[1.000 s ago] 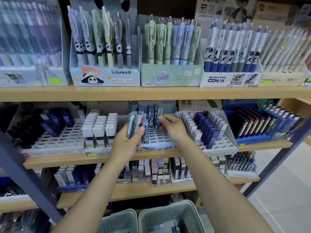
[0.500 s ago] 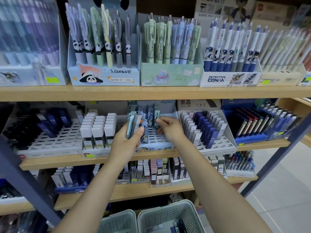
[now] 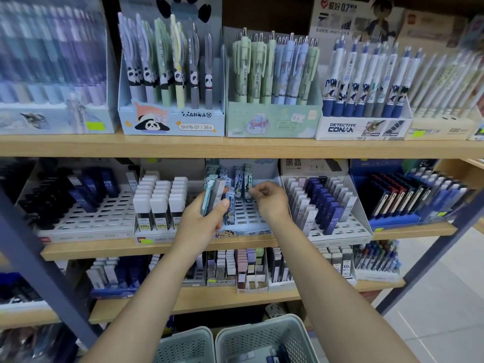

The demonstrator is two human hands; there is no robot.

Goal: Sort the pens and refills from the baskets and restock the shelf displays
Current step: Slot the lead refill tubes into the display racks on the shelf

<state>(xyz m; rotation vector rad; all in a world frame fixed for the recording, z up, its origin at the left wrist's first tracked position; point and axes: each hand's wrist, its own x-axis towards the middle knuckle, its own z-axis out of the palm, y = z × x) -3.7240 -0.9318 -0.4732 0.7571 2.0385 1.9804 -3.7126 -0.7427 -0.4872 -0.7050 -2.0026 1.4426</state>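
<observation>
Shelving, three wooden tiers, fills the frame. Middle shelf [image 3: 157, 247], centre of frame: pale blue slotted display tray [image 3: 246, 218], a few patterned lead refill cases [image 3: 242, 179] standing in its rear rows, front slots bare.

Left hand [image 3: 201, 221], just left of centre: fingers and thumb wrapped round a bundle of refill cases [image 3: 216, 196], held upright in front of the tray's left side; one grey case reads "HB 0.7", a light blue one lies beside it.

Right hand [image 3: 269, 200], just right of centre: fingers curled, tips pinching a single patterned case [image 3: 247, 191] at the tray's rear rows; whether the case sits in a slot cannot be told.

Left of the tray: white-capped refill tubes [image 3: 159, 200] in a white rack. Right of it: navy and grey HB cases [image 3: 322, 203] in another white rack.

Top shelf, upper frame: panda pen box [image 3: 171, 119], green pen box [image 3: 272, 121], "Detective Conan" pen box [image 3: 361, 127].

Bottom edge of frame: two pale perforated baskets [image 3: 264, 339], the right one holding a few dark blue items.
</observation>
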